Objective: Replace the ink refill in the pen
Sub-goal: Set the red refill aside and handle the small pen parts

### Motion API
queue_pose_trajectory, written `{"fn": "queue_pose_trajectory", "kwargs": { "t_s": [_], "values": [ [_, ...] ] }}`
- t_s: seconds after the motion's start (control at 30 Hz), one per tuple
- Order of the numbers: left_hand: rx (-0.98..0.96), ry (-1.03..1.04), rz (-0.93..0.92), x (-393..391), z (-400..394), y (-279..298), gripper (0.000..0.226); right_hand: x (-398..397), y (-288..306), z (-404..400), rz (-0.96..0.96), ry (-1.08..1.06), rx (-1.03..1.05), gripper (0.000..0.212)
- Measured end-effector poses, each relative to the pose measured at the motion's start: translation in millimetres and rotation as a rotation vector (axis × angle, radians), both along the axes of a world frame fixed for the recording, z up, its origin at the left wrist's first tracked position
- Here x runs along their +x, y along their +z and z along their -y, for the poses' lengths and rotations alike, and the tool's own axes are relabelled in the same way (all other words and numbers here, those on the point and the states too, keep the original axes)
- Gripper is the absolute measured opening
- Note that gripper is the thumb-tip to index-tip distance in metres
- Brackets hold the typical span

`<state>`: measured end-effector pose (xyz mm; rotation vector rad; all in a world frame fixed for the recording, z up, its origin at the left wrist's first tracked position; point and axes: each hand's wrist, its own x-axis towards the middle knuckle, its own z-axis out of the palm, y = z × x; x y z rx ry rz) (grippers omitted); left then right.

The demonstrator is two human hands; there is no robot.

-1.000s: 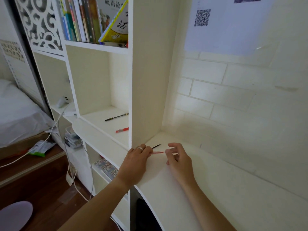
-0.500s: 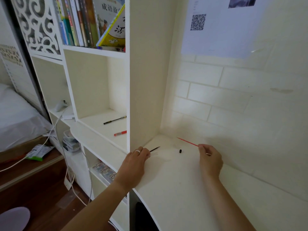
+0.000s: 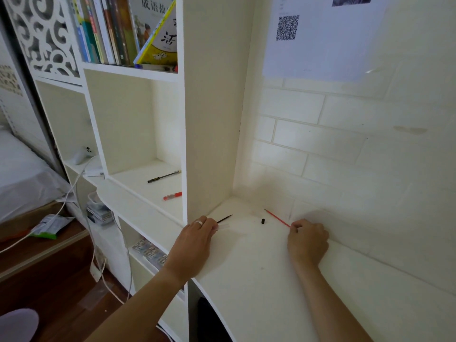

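Observation:
My left hand (image 3: 197, 236) rests on the white desk (image 3: 259, 280) near its corner, fingers closed on a clear pen barrel (image 3: 223, 227). Just beyond those fingers a thin black refill (image 3: 225, 218) lies on the desk. My right hand (image 3: 307, 239) pinches the near end of a thin red refill (image 3: 276, 217), which slants toward the wall corner with its far tip low over the desk. A small black cap piece (image 3: 263, 221) sits on the desk between my two hands.
A white shelf unit (image 3: 209, 119) stands directly left of the desk. In its cubby lie a black pen (image 3: 164, 176) and a red pen (image 3: 172, 196). Books (image 3: 128, 30) fill the shelf above. The brick-pattern wall (image 3: 345, 156) runs close behind the desk.
My right hand has pulled the red refill out of the barrel and carried it to the right, away from my left hand. The small black cap piece now lies on the desk.

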<state>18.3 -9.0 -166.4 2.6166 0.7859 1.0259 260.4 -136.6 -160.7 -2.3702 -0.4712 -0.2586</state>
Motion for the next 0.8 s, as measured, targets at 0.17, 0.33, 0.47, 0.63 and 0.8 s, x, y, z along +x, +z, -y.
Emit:
{"fn": "queue_pose_trajectory", "kwargs": {
  "t_s": [0.17, 0.33, 0.47, 0.63, 0.8],
  "values": [
    [-0.008, -0.007, 0.010, 0, 0, 1, 0.018, -14, 15, -1, 0.176, 0.082, 0.136, 0.017],
    [-0.035, 0.000, 0.035, -1, 0, 1, 0.018, -61, 41, -31, 0.292, 0.647, 0.228, 0.016],
    [-0.050, 0.036, 0.033, -1, -1, -2, 0.017, -93, 21, -65, 0.174, 0.872, -0.033, 0.028],
    [-0.059, 0.064, 0.087, -3, -2, -5, 0.012, -96, 3, -81, 0.187, 0.851, -0.107, 0.030],
    [-0.106, 0.023, 0.168, -5, -1, -5, 0.012, -96, -4, -82, 0.212, 0.855, -0.066, 0.017]
  ]
}}
